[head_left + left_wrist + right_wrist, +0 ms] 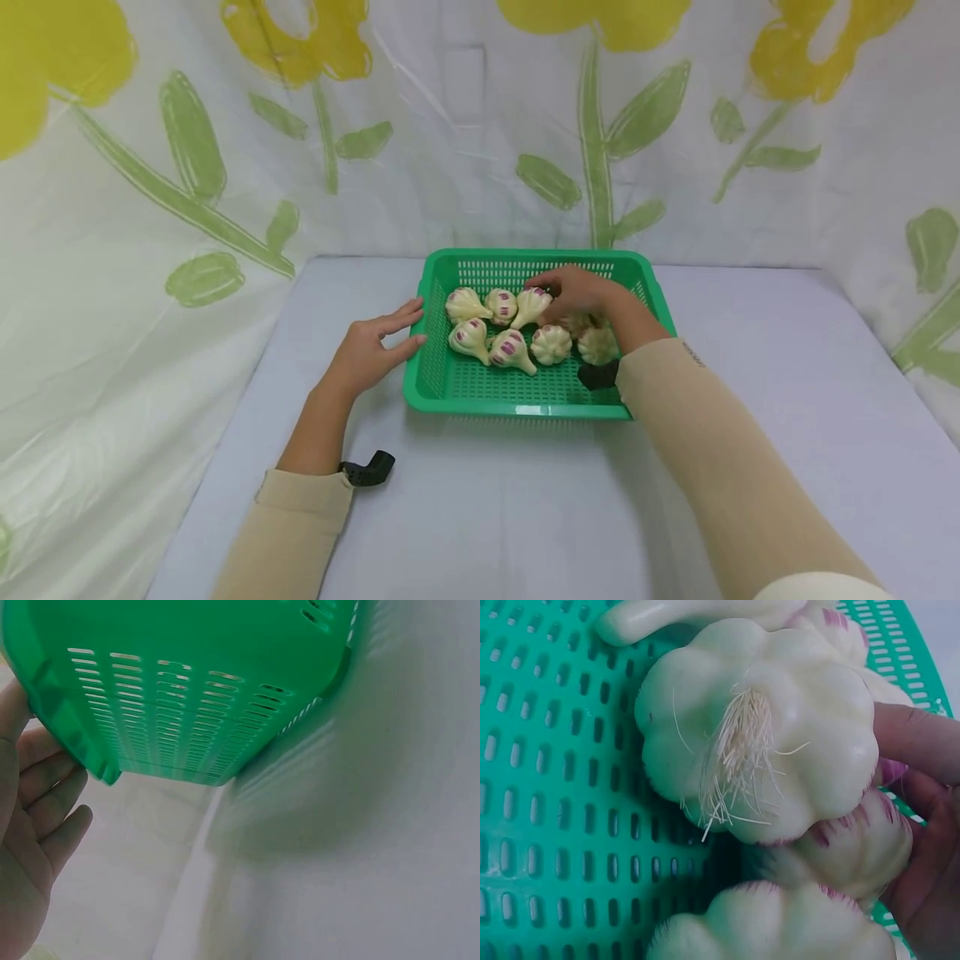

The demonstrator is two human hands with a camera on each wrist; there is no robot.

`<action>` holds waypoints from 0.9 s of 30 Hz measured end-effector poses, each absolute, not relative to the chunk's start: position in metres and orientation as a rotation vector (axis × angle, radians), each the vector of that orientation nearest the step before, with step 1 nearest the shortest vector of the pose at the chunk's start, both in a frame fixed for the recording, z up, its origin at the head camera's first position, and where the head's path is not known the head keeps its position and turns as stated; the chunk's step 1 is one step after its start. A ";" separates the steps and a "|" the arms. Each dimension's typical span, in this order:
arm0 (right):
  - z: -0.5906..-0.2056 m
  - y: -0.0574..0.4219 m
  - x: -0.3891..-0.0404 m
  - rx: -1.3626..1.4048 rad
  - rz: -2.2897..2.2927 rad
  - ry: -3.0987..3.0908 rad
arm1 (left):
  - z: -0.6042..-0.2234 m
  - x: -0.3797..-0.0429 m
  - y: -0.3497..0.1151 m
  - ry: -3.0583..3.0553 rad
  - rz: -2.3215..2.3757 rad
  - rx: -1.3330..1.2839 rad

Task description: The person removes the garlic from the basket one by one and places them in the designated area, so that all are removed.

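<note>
A green plastic basket point(517, 408) stands on the table and holds several garlic bulbs, white with purple streaks. At its left rim, my left hand point(367, 354) rests with fairly straight fingers; the left wrist view shows these fingers point(56, 795) against the basket's edge point(64, 735). My right hand point(581, 293) reaches inside and pinches a garlic bulb point(532, 305) between thumb and fingers. In the right wrist view, a large rooted garlic bulb point(817, 735) partly hides that grip. Other bulbs, such as the front one point(512, 350), lie to the left of the right hand.
The basket sits on a table with a pale cover point(465, 517). Behind it hangs a white curtain point(465, 192) printted with yellow flowers. Black wrist devices sit at the left cuff point(367, 471) and at the right cuff point(597, 375).
</note>
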State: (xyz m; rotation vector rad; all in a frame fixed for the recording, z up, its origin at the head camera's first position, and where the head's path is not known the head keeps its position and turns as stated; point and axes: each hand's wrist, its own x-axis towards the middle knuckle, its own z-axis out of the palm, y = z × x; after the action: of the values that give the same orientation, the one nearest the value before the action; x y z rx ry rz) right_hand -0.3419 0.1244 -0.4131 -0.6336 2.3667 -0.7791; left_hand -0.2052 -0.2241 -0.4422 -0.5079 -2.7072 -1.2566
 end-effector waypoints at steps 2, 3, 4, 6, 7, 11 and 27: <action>-0.414 0.123 -0.342 -0.647 -0.753 2.373 | -0.442 -0.204 -0.224 -2.714 -1.249 -0.505; -0.415 0.123 -0.342 -0.659 -0.737 2.377 | -0.442 -0.204 -0.224 -2.716 -1.242 -0.504; -0.415 0.123 -0.342 -0.671 -0.721 2.383 | -0.442 -0.204 -0.224 -2.718 -1.238 -0.501; -0.416 0.122 -0.343 -0.691 -0.694 2.394 | -0.442 -0.203 -0.224 -2.719 -1.231 -0.497; -0.417 0.122 -0.344 -0.697 -0.679 2.403 | -0.442 -0.203 -0.224 -2.718 -1.231 -0.496; -0.419 0.121 -0.345 -0.691 -0.680 2.418 | -0.441 -0.202 -0.224 -2.714 -1.235 -0.494; -0.403 0.122 -0.340 -0.612 -1.087 2.329 | -0.442 -0.203 -0.223 -2.690 -1.259 -0.517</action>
State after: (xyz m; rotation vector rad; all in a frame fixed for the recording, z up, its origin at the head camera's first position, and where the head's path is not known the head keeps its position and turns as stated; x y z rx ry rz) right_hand -0.3404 0.1217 -0.4031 -0.6122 2.3291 -1.0872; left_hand -0.2035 -0.2229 -0.4417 -0.5167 -2.6898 -1.2594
